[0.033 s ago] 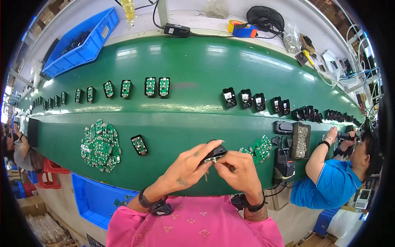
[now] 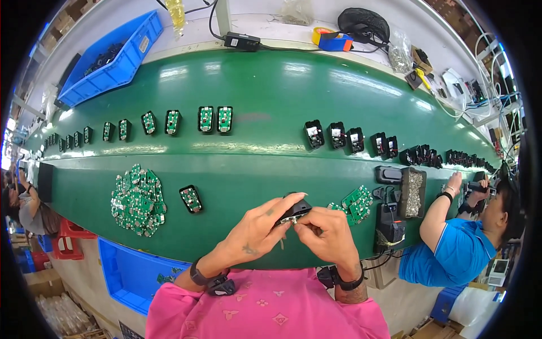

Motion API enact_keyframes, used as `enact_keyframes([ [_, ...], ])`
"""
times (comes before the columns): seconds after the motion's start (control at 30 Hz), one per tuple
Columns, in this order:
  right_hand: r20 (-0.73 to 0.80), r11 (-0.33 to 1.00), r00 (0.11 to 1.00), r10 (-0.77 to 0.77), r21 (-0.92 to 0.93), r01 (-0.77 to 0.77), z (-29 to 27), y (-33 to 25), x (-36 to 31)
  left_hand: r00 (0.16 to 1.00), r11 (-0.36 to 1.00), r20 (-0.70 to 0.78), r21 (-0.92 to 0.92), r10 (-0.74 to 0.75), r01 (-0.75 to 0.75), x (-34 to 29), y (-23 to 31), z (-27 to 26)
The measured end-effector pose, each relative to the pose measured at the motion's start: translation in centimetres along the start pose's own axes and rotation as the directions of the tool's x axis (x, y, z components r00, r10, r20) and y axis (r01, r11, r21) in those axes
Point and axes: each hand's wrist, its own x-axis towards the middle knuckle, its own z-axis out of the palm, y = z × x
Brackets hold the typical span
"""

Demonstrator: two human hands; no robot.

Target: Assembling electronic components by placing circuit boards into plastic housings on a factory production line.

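Close in front of me, my left hand [image 2: 264,225] is closed around a small black plastic housing [image 2: 298,209], held tilted above the table. A circuit board [image 2: 289,221] shows in part at the housing's near side. My right hand [image 2: 327,233] is closed too, thumb and forefinger pinched at the board's edge; my fingers cover most of it. Beyond my right fingers lies a small group of green circuit boards [image 2: 358,204]. To the left, one black housing with a board in it [image 2: 191,199] stands alone, near a large pile of green boards [image 2: 139,201].
Housings with boards [image 2: 173,122] line the far left; black housings with wires [image 2: 337,135] line the right. A box of small metal parts [image 2: 414,193] stands beside a black device [image 2: 390,226]. Blue bins [image 2: 135,53] sit far left and below the table. A co-worker [image 2: 460,243] works at right.
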Motion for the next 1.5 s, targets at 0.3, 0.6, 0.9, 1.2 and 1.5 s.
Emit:
enact_keyframes([
  [0.3,0.042,1.0,0.999,0.017,-0.022,-0.016,-0.7,-0.1,0.3,0.999,0.989,-0.018,0.144,0.042,-0.039,0.3,0.1,0.5],
  [0.6,0.081,0.999,0.996,0.032,-0.012,-0.031,-1.1,0.1,0.0,1.0,0.997,-0.017,0.079,0.001,0.001,0.2,0.0,0.8],
  [0.9,0.069,0.995,0.993,0.094,-0.045,-0.091,-0.5,0.2,0.1,0.996,0.939,-0.028,0.337,0.08,-0.066,-0.2,-1.1,1.5],
  [1.2,-0.14,0.996,0.99,0.028,-0.078,-0.039,3.4,2.8,0.5,0.965,0.972,-0.128,-0.082,-0.229,0.219,0.3,-4.1,2.2],
  [1.5,-0.138,0.882,0.906,0.4,0.325,-0.34,2.8,3.4,-0.1,0.967,0.837,-0.029,-0.508,-0.251,0.202,0.9,-5.7,1.9],
])
